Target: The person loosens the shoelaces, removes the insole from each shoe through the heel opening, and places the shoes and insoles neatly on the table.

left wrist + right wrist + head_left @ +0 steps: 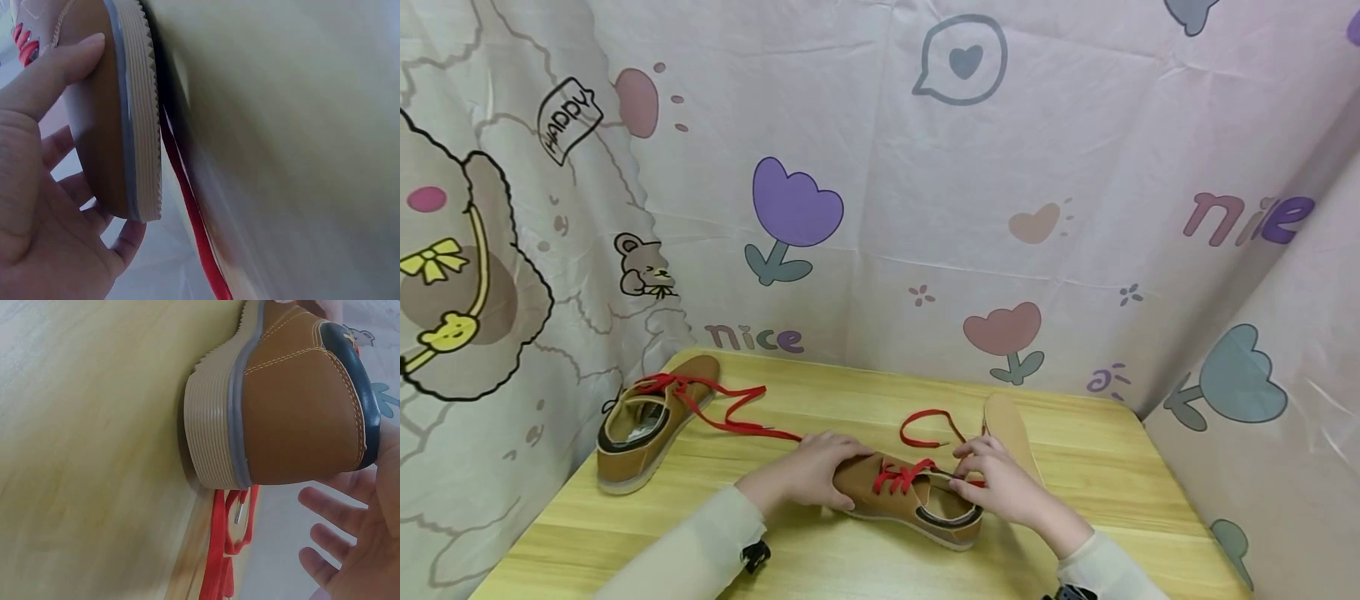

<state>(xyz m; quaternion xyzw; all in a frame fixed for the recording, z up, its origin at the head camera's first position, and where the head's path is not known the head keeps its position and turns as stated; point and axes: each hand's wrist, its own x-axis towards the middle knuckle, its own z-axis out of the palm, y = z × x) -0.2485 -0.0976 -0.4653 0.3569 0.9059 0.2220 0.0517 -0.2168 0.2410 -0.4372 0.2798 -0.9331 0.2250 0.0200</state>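
At lower centre of frame: gripping brown shoe [895,502] by toe [100,144] with left hand [816,471]; holding right hand [1000,483] at collar [366,403], cannot tell if pinching. Apparently mid-lacing: showing red lace [904,479] crossed, leaving loose end [928,445] untied.

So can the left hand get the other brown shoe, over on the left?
Probably yes: only red lace and table show between the left hand and the other shoe. But that hand grips the nearer shoe, so it may have to let go first.
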